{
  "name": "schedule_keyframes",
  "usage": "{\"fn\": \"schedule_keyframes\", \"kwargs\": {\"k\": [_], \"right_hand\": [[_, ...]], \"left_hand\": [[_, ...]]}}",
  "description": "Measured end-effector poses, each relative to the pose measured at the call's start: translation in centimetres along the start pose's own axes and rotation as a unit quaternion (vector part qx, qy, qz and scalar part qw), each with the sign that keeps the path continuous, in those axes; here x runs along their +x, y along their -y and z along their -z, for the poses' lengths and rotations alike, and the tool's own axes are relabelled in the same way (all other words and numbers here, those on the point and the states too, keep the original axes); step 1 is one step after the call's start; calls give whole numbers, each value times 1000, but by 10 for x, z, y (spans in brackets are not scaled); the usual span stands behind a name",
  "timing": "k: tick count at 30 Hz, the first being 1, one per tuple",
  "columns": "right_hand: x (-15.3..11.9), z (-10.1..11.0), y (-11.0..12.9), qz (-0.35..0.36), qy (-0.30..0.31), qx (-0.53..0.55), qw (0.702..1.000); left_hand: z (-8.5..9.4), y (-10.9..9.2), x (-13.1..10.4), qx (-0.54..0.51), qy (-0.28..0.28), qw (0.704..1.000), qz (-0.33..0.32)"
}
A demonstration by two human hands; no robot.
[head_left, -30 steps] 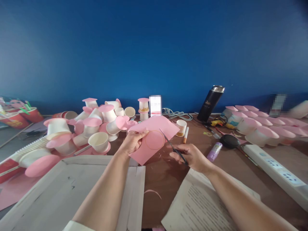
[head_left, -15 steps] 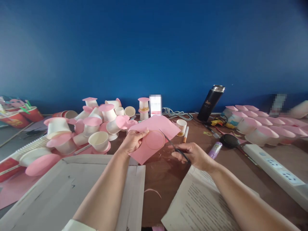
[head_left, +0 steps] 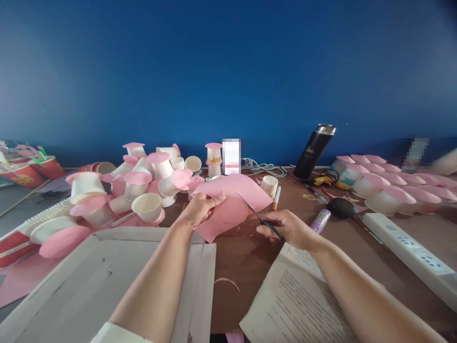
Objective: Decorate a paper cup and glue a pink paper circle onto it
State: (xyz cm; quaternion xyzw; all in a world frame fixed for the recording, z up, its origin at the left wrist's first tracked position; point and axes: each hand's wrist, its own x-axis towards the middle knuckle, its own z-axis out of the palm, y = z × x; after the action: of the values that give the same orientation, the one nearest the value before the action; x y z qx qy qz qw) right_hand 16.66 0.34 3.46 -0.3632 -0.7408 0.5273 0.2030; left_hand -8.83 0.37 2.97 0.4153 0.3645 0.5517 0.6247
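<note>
The left hand (head_left: 200, 210) grips the pink paper (head_left: 248, 186) by its left side, thumb pressed on top, the other fingers mostly hidden. The paper is held up over the brown table (head_left: 228, 267), and it carries 1 circle (head_left: 232, 211) in thin brown outline. The right hand (head_left: 289, 229) has its fingers curled round the handles of the black scissors (head_left: 266, 222); their blades reach over the paper at the circle's upper right.

Little of the writing can be read. The black flask (head_left: 310, 155) leans at the wall (head_left: 228, 71) with pale script on its side, too small to make out. The printed sheet (head_left: 293, 300), partly under the right forearm, bears many slanting lines of text, too blurred to read. The purple tube (head_left: 320, 220) has a label, also illegible. A gold pattern rings the upper cup (head_left: 214, 155) of a stack, and gold print marks the small cup (head_left: 269, 185) beyond the paper. At far left, 1 red cup (head_left: 22, 177) shows a yellow emblem. The grey board (head_left: 132, 259) has 2 short dark marks. The power strip (head_left: 410, 250) shows 2 socket plates at right.
</note>
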Motion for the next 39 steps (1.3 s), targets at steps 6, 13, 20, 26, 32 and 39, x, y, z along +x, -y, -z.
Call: {"fn": "schedule_keyframes", "kwargs": {"k": [6,13,20,26,32,39], "right_hand": [[-1,1,2,1,5,-1,1000],[-1,0,0,-10,-6,25,1000],[-3,0,2,-22,-7,50,998],[-4,2,5,-4,14,31,999],[-6,4,5,-1,22,-3,1000],[-8,5,10,15,30,-30,999]], "left_hand": [[1,0,0,20,-7,1000,11],[4,1,2,26,6,1000,14],[7,3,3,13,19,1000,4],[6,-1,1,22,17,999,18],[6,-2,-1,27,28,999,18],[5,-5,-2,48,30,998,15]]}}
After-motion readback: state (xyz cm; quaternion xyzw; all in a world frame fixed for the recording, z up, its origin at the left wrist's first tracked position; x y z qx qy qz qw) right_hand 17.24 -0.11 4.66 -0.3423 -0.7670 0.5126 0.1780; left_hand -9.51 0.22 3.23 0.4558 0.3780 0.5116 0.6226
